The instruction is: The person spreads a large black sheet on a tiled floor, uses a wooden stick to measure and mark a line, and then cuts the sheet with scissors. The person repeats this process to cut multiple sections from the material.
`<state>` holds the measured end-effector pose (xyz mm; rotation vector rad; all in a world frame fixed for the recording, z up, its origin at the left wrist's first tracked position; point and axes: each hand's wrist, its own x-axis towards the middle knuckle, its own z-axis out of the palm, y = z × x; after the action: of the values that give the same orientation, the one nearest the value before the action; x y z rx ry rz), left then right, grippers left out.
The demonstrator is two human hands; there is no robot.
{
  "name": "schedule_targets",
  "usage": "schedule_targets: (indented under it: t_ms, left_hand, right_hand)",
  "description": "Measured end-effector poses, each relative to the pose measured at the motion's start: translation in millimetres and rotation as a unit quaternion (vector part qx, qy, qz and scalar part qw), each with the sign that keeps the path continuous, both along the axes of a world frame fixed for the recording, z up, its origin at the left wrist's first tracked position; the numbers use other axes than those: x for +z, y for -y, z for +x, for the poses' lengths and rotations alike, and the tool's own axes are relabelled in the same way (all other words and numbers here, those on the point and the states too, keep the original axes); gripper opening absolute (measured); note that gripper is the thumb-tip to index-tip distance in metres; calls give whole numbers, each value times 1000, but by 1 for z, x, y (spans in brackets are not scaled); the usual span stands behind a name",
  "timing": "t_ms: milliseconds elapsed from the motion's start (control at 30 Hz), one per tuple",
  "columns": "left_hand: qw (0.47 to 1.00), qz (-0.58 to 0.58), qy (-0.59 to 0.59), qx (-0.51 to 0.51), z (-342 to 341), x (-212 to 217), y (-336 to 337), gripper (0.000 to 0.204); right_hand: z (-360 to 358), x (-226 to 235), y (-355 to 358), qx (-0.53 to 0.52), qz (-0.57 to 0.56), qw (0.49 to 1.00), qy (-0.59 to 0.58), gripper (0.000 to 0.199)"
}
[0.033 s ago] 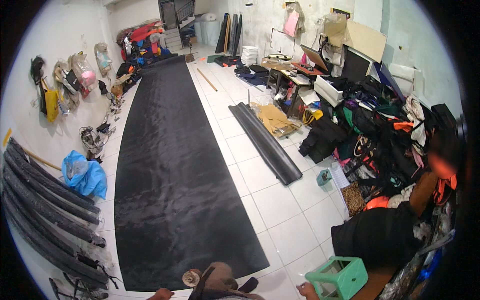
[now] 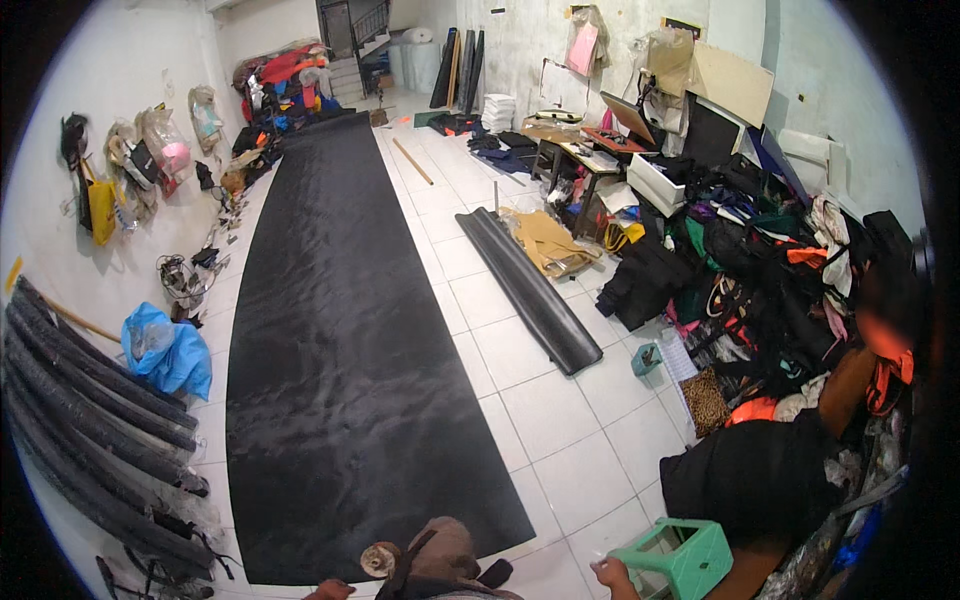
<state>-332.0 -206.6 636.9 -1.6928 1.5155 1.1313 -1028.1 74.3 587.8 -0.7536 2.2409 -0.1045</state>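
At nine o'clock, a blue bag [image 2: 187, 366] holds plastic [image 2: 150, 336]; toward twelve, black sheet [image 2: 340, 350]. Left hand [image 2: 331, 591], right hand [image 2: 612, 575]: cannot tell finger spread or grip.

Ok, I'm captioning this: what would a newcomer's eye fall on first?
A long black sheet lies down the middle of the white tiled floor. Next come the jumbled heap of fabric along the right side and the mint-green stool at the lower right.

- Slight rightward shift of left hand [image 2: 333, 590] at lower edge.
- Small rise of right hand [image 2: 612, 574] beside green stool [image 2: 706, 556].
- Slight drop of green stool in view.
- Slight rise of brown rounded form [image 2: 446, 550].
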Motion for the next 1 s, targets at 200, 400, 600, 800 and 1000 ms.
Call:
schedule_targets:
  t_ms: [200, 400, 600, 800, 1000]
  left_hand:
    - [998, -39, -34, 48, -138, -9, 132, 49]
    - [998, -55, -29, -23, -270, -39, 296, 49]
    - [910, -233, -310, 148, -550, 118, 569, 46]
    - [858, -308, -392, 127, -666, 125, 759, 43]
    - [974, -166, -61, 140, -524, -77, 777, 59]
  right_hand:
    - [-144, 49, 184, -46, -94, 994, -14, 48]
    - [-293, 66, 228, -129, -118, 975, -134, 40]
    - [-323, 44, 370, -125, -15, 992, -21, 37]
    - [-341, 16, 618, -65, -4, 996, 59, 34]
    - [-469, -14, 809, -46, -25, 998, 21, 32]
